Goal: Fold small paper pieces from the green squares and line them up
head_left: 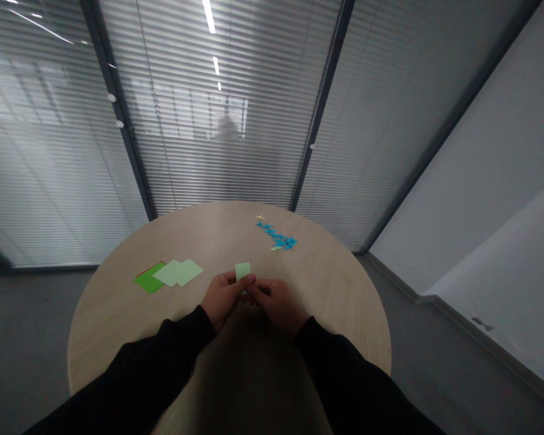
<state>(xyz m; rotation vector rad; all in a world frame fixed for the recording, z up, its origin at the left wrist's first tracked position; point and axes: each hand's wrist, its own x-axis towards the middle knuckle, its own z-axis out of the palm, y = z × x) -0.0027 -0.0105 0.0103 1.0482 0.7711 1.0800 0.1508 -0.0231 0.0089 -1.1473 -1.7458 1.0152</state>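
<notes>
A small piece of pale green paper [242, 270] stands up between my hands above the near middle of the table. My left hand [223, 294] pinches it from the left, thumb across its front. My right hand [277, 301] meets it at the lower right edge, its fingers closed on the paper there. The paper's lower part is hidden behind my fingers, so I cannot see whether it is folded. Beyond my right hand lies a cluster of small blue folded paper pieces [281, 239], with a pale green one [275, 248] beside it and a yellow one [260, 217] at its far end.
Pale green sheets [181, 273] lie to the left, partly over a brighter green pad [149, 281] with a red edge. All rest on a round wooden table [118, 326]. Glass panels with blinds [226, 163] stand behind the table, and a white wall [480, 181] is on the right.
</notes>
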